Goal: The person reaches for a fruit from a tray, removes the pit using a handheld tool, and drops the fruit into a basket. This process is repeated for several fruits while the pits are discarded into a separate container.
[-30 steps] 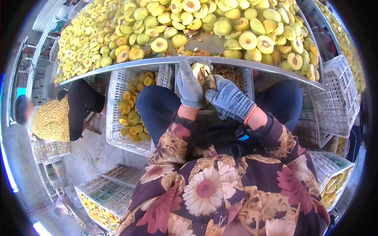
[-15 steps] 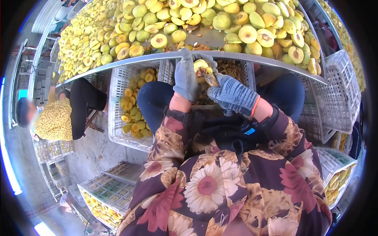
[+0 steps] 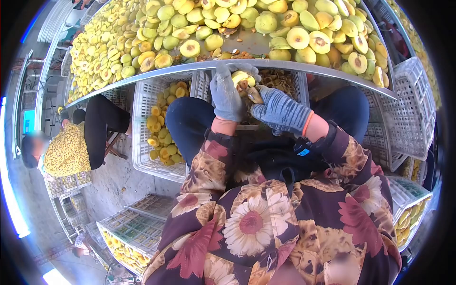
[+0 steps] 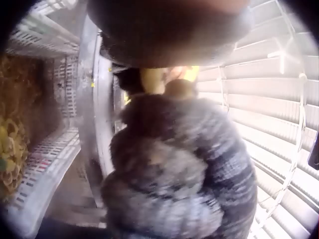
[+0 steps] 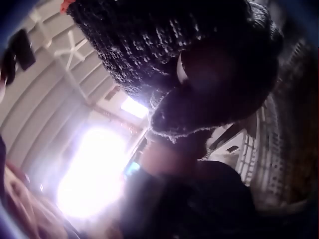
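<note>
Two gloved hands meet just below the worktop edge: the left hand grips a yellow fruit half; the right hand holds a small tool against it, above a white crate.

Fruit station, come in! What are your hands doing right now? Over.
Left hand grips yellow fruit. Right hand holds small tool against it. Metal table edge close above, not blocking. Over.
</note>
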{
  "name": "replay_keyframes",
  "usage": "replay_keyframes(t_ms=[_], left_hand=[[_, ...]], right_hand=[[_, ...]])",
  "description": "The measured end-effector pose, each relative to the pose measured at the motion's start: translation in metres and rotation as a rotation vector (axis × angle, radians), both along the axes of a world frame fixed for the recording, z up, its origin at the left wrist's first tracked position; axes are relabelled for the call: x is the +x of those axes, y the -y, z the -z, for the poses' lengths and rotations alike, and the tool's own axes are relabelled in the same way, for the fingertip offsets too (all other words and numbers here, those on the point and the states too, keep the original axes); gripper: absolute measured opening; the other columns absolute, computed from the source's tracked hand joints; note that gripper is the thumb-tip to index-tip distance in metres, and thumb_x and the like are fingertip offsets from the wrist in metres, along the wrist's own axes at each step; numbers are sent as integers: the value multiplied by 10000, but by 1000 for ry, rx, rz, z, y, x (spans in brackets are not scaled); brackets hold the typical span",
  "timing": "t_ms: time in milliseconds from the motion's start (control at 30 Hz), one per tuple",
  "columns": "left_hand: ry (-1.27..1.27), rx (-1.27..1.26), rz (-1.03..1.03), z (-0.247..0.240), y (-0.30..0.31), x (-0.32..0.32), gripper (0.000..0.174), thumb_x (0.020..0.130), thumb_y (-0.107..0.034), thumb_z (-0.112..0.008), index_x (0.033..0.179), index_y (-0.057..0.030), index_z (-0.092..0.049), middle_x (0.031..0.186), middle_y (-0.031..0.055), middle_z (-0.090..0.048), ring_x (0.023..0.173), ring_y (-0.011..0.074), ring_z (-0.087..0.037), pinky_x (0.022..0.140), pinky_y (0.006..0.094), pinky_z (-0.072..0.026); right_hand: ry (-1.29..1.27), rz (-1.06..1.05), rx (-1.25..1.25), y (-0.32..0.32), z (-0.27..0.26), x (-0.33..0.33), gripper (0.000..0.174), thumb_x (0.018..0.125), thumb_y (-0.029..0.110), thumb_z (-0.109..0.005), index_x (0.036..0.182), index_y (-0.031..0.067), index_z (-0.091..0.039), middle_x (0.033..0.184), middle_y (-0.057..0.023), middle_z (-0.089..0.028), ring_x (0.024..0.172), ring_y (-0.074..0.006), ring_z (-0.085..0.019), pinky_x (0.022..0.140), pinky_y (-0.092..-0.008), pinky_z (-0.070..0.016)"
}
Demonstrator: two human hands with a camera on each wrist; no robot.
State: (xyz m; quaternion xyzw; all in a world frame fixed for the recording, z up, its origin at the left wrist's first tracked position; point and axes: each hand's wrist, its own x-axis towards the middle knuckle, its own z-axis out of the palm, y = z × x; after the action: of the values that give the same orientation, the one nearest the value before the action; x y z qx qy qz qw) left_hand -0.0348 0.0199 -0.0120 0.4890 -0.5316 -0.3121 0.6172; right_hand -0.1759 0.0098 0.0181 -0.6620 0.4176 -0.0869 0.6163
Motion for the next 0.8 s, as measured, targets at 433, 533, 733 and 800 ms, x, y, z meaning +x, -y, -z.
replay_keyframes(t_ms=[433,533,733,800], left_hand=[[-459,208,174,17,8,2,677,972,-562,-292,855,36,-585,812,156,-649,682,222,-642,639,323,-546],[-455,290,374,9,9,10,633,974,-536,-342,865,39,-583,795,153,-643,673,227,-637,639,327,-548],[-770,430,364,16,15,-1,653,929,-607,-377,963,14,-577,896,162,-637,716,266,-640,630,356,-552],[-888,352,361,27,20,-6,649,917,-618,-394,1026,-1,-562,947,158,-630,741,280,-640,622,365,-550]], right_hand=[[312,-250,86,10,32,-17,209,888,181,-559,993,2,-577,663,-48,-552,489,-137,-540,408,-264,-437],[441,-142,629,9,27,-25,213,885,265,-613,940,60,-597,660,-8,-543,490,-104,-513,411,-247,-410],[674,66,1095,1,33,-29,245,907,180,-567,1082,8,-575,731,-9,-558,515,-58,-506,399,-177,-354],[694,51,1059,0,39,-30,245,895,191,-593,1060,11,-561,728,-9,-551,506,-53,-497,396,-177,-356]])
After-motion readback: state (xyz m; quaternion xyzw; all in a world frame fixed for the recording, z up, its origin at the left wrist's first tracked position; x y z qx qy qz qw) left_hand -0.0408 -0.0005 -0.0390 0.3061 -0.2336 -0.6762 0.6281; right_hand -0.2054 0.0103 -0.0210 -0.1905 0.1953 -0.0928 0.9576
